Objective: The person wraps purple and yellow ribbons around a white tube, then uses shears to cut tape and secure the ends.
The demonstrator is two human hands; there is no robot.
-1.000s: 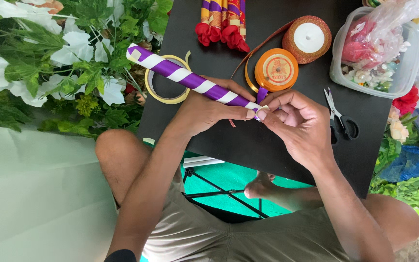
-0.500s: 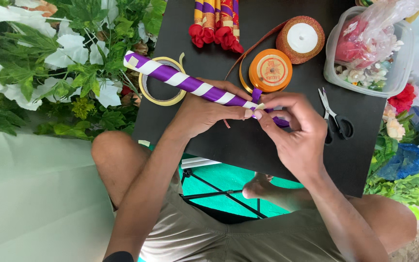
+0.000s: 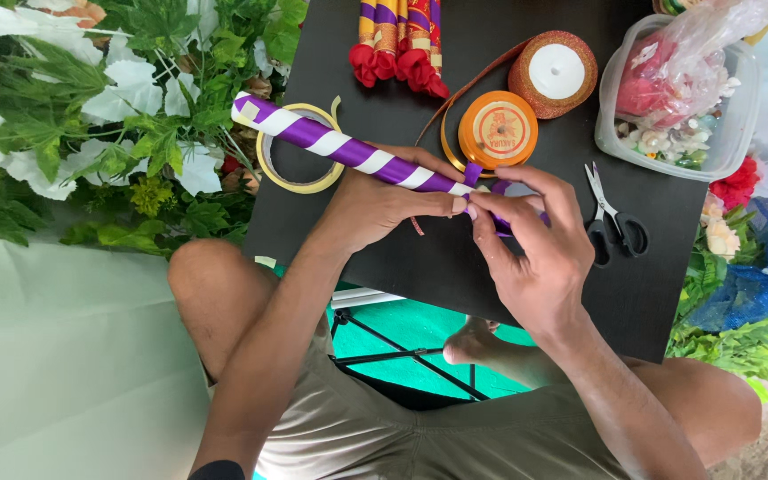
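- Right hand (image 3: 540, 258) has slid down over the stick's lower end since half a second ago, fingers pinching purple ribbon (image 3: 473, 174).
- Left hand (image 3: 384, 203) clasps the striped stick (image 3: 340, 147), lying slantwise just below the orange ribbon spool (image 3: 498, 130).
- Scissors (image 3: 613, 222) right of spool.

Bare arms and legs, khaki shorts, a black band at the left elbow.
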